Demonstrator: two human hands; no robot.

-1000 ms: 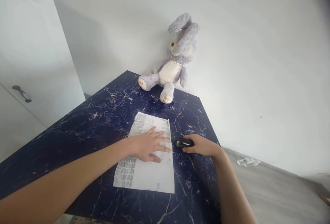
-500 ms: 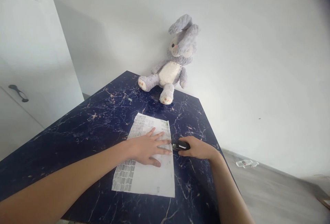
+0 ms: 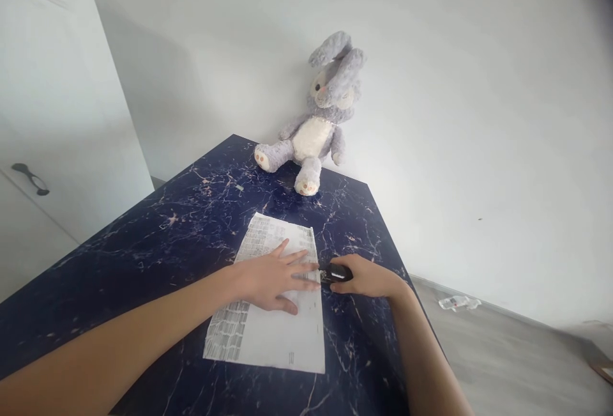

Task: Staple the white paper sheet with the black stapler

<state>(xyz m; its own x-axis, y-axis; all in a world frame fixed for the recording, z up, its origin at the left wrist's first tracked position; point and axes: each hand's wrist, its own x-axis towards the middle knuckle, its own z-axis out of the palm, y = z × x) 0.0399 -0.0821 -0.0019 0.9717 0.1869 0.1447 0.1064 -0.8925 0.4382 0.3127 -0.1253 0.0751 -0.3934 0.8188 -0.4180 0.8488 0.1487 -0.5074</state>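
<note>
A white printed sheet of paper (image 3: 275, 333) lies on the dark blue marbled table (image 3: 158, 243). My left hand (image 3: 272, 278) rests flat on the sheet, fingers spread and pointing right. My right hand (image 3: 366, 277) is closed around a small black stapler (image 3: 334, 272), whose front end touches the sheet's right edge beside my left fingertips.
A grey and white plush rabbit (image 3: 318, 119) sits at the table's far edge against the white wall. A white cabinet with a dark handle (image 3: 29, 178) stands at the left. A crumpled clear wrapper (image 3: 457, 303) lies on the grey floor at the right.
My right hand has slid the stapler leftward until it meets the paper's right edge. My left hand stays flat on the sheet.
</note>
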